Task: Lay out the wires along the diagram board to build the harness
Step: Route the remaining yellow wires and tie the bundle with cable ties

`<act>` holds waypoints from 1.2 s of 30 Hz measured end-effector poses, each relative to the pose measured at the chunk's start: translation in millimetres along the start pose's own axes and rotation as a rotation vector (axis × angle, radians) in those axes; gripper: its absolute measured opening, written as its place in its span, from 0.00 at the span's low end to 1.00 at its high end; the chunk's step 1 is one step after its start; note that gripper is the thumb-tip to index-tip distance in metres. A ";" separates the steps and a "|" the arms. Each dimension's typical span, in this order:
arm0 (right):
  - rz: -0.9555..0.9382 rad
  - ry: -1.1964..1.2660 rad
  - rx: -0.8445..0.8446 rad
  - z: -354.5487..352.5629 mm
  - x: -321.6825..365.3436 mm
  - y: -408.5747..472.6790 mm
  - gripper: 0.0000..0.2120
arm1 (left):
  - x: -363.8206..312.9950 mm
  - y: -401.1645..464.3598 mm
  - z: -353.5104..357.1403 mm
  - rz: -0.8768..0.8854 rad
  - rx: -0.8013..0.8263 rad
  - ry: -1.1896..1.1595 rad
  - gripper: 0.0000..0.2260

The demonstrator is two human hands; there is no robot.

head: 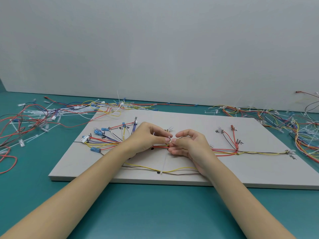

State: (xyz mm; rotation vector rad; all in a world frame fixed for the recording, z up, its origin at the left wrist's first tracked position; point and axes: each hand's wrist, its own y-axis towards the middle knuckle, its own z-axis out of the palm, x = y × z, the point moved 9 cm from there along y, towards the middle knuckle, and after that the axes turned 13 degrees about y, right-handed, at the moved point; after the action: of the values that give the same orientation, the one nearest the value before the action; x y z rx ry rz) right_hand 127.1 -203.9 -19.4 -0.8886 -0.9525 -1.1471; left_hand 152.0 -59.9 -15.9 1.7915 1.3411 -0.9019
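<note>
We see the multicoloured wire bundle (224, 150), red, yellow, black and blue strands, running left to right across the middle of the flat pale grey diagram board (189, 176), fanning at its left end to blue plastic connectors (95, 149) and branching at right to a red terminal (232, 127). At the trunk's midpoint a thin white plastic cable tie (170, 137) loops around the wires. Left hand (146, 138) pinches the tie between thumb and forefinger, other fingers curled; right hand (188, 144) is nearly closed, fingertips meeting at the same spot, apparently on the tie's tail or the wires, exact hold hidden. We judge the step as binding the laid trunk, not routing. Next move likely calls for threading and pulling the tail snug without dragging wires off their marked lines. A yellow and brown wire pair (172, 170) sags below, already tied. Spare wires (34, 116) and finished harnesses (276, 118) litter the teal table (155, 213).
</note>
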 end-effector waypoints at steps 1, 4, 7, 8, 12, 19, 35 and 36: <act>0.003 0.005 0.000 -0.1 0.0 0.2 0.07 | 0.0 -0.6 0.2 -0.001 0.005 -0.002 0.06; 0.004 0.012 0.001 0.1 -0.2 0.3 0.08 | -1.0 -1.9 0.6 -0.006 0.021 -0.013 0.07; -0.004 0.009 -0.003 0.6 -0.2 0.0 0.08 | -0.6 -1.2 0.6 -0.033 0.040 -0.046 0.11; -0.010 0.006 -0.004 1.0 0.0 -0.1 0.08 | -0.1 -1.1 0.5 -0.043 0.051 -0.046 0.13; -0.035 -0.006 -0.008 1.0 0.4 0.1 0.07 | 1.7 -4.1 0.0 -0.046 0.096 -0.051 0.09; -0.055 -0.020 -0.005 0.6 0.3 1.6 0.07 | 0.4 -6.3 -3.4 -0.051 0.080 -0.018 0.06; -0.081 -0.097 0.025 2.4 0.0 0.9 0.06 | 0.0 -1.6 -2.5 -0.073 0.027 0.013 0.03; -0.113 -0.153 0.034 3.9 1.2 0.1 0.05 | -0.4 -1.2 -2.6 -0.074 0.032 0.018 0.04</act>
State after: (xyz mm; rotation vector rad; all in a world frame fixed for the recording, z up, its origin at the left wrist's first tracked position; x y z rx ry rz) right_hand 126.8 -200.7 -16.9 -0.9141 -1.1572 -1.1672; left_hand 151.1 -57.7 -14.4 1.7886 1.4195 -0.9538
